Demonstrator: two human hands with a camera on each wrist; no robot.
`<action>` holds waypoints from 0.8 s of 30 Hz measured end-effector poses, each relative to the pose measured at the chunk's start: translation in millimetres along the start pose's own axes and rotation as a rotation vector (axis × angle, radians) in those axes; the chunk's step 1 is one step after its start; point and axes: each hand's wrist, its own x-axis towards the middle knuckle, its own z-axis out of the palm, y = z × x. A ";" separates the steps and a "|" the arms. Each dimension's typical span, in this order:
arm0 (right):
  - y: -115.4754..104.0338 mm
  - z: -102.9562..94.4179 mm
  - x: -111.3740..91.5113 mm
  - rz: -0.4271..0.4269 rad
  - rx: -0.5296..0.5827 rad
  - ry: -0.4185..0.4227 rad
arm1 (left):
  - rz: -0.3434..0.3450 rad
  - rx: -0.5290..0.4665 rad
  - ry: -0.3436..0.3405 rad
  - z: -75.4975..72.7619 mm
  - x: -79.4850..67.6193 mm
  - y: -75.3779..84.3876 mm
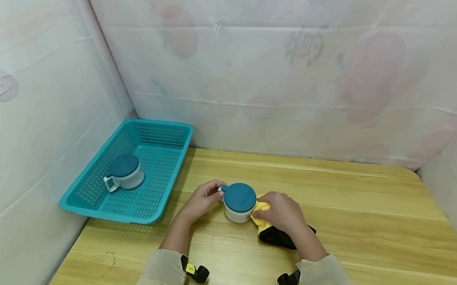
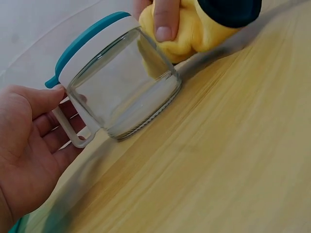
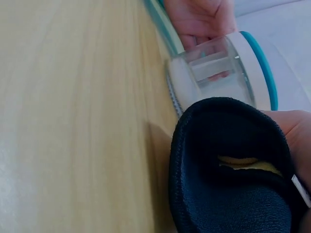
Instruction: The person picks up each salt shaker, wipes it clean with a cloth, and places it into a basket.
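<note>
A clear glass seasoning jar (image 1: 238,216) with a white collar and a blue lid (image 1: 240,197) is in front of me, between both hands. My left hand (image 1: 200,201) pinches its handle (image 2: 68,127), thumb on top by the lid's tab and fingers behind. On the other side, my right hand (image 1: 286,213) grips a bunched yellow and black cloth (image 2: 189,31) against the jar's glass wall. The black part of the cloth (image 3: 233,194) hangs folded below that hand and hides most of its fingers in the right wrist view.
A turquoise plastic basket (image 1: 148,218) stands at the left of the wooden table (image 1: 371,224). In it sits a second jar (image 1: 133,179) with a blue lid and a white handle. Printed cloth walls (image 1: 236,77) enclose the table at the back and sides.
</note>
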 end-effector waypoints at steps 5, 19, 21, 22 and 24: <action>1.9 2.4 -1.1 0.008 -0.006 -0.011 | -0.003 -0.027 0.017 3.2 -1.2 -0.7; -2.3 -9.9 -9.5 -0.015 0.114 0.025 | -0.013 -0.123 0.026 3.5 -5.5 -1.0; -0.7 -6.5 -8.7 -0.011 0.120 0.021 | -0.014 -0.140 0.027 3.4 -5.5 -1.5; 0.2 -4.5 -8.0 -0.007 0.119 0.019 | -0.014 -0.144 0.028 3.4 -5.5 -1.8; 1.3 -0.8 -6.4 0.000 0.110 0.015 | -0.013 -0.151 0.033 3.6 -5.8 -1.8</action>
